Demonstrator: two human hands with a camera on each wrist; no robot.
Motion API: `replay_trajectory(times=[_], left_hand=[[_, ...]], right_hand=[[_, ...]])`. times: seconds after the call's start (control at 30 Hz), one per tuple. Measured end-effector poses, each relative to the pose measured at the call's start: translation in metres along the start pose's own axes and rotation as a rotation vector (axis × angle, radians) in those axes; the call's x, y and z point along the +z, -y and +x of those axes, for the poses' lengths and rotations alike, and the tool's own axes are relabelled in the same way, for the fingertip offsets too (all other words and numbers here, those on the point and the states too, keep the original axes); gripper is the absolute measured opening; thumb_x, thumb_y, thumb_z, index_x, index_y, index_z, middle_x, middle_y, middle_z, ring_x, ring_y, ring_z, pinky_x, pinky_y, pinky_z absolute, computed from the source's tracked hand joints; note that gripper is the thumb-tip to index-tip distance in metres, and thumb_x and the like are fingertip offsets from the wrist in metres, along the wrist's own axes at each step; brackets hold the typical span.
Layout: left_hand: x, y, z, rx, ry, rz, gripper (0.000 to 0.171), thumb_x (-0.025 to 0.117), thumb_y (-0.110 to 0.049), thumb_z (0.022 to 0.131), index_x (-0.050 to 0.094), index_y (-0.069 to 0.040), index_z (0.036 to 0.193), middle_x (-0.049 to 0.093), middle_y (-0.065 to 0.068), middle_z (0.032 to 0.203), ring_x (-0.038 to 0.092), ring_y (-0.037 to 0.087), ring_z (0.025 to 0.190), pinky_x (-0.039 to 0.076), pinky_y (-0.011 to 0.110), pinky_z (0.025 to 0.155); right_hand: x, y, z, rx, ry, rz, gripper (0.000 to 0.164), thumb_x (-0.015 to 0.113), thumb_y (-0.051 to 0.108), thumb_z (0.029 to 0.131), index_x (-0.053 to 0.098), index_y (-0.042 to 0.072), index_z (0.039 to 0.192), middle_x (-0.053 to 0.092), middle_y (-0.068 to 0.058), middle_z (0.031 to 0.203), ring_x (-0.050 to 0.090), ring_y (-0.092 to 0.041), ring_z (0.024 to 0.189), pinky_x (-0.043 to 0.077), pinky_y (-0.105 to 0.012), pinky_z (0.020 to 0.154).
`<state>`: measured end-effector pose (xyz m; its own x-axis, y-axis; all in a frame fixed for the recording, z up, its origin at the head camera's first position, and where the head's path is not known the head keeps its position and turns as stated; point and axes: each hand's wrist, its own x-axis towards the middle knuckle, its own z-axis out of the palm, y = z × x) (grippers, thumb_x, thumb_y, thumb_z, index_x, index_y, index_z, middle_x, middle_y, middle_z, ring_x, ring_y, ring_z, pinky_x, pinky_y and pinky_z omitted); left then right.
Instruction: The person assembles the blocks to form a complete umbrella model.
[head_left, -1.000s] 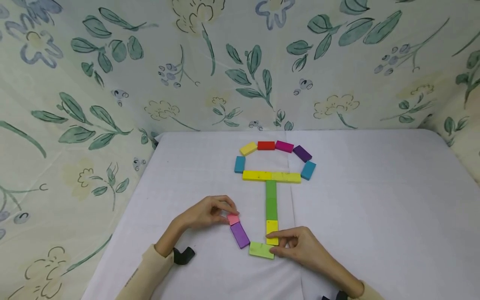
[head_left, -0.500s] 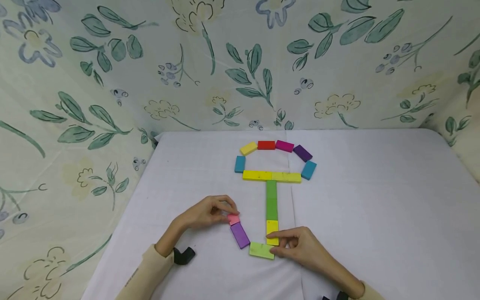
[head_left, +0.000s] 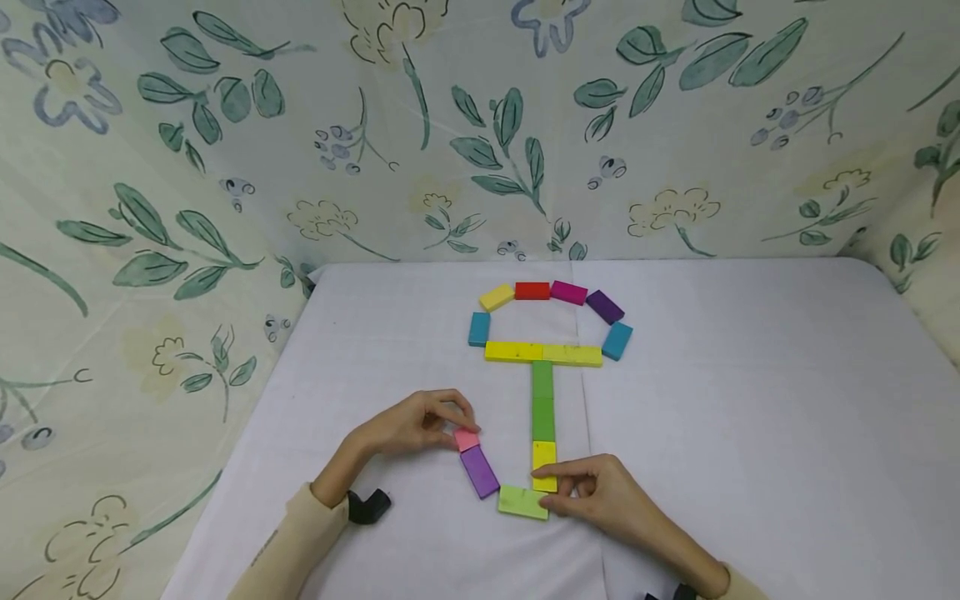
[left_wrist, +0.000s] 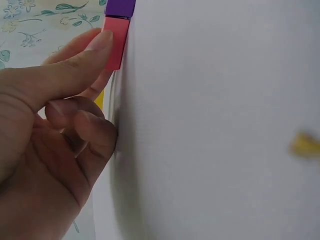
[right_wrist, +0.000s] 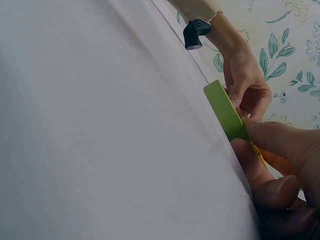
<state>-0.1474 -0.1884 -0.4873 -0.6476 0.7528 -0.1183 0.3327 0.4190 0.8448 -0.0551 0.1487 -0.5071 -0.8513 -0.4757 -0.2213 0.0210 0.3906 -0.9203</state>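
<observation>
My left hand (head_left: 423, 425) pinches a small pink block (head_left: 467, 439) between thumb and fingers. In the left wrist view the thumb lies along the face of this pink block (left_wrist: 116, 42), end to end with a purple block (head_left: 480, 472). My right hand (head_left: 600, 492) has its thumb at the right end of a light green block (head_left: 522, 502), its index finger reaching across a yellow block (head_left: 545, 454). From the right wrist, the thumb and a curled finger hold the end of the light green block (right_wrist: 225, 110). Above the yellow block run two green blocks (head_left: 543, 400) in line.
Two long yellow blocks (head_left: 513, 351) form a crossbar above the green column. An arc of blue, yellow, red (head_left: 532, 291), magenta and dark purple blocks curves over it. A white cloth (head_left: 712, 400) covers the table; a floral curtain (head_left: 480, 125) hangs behind. Black wrist cameras (head_left: 369, 507) sit at both wrists.
</observation>
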Motion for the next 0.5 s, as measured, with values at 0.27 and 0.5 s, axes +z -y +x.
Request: replay_trajectory(times=[0.27, 0.5], left_hand=[[-0.005, -0.001, 0.008, 0.007, 0.055, 0.026, 0.030, 0.081, -0.010, 0.089, 0.081, -0.020, 0.118, 0.063, 0.000, 0.118, 0.045, 0.006, 0.072, 0.039, 0.016, 0.067], [-0.011, -0.003, 0.011, -0.017, 0.094, 0.019, 0.030, 0.080, -0.008, 0.090, 0.081, -0.021, 0.116, 0.063, 0.000, 0.116, 0.051, 0.013, 0.090, 0.040, 0.019, 0.073]], right_hand=[[-0.001, 0.000, -0.001, -0.008, -0.001, -0.004, 0.030, 0.086, 0.032, 0.086, 0.081, 0.020, 0.113, 0.069, 0.003, 0.076, 0.042, 0.002, 0.050, 0.032, -0.015, 0.046], [-0.001, 0.000, -0.001, -0.016, 0.004, 0.009, 0.031, 0.086, 0.031, 0.086, 0.081, 0.021, 0.114, 0.069, 0.002, 0.077, 0.043, 0.001, 0.050, 0.032, -0.015, 0.046]])
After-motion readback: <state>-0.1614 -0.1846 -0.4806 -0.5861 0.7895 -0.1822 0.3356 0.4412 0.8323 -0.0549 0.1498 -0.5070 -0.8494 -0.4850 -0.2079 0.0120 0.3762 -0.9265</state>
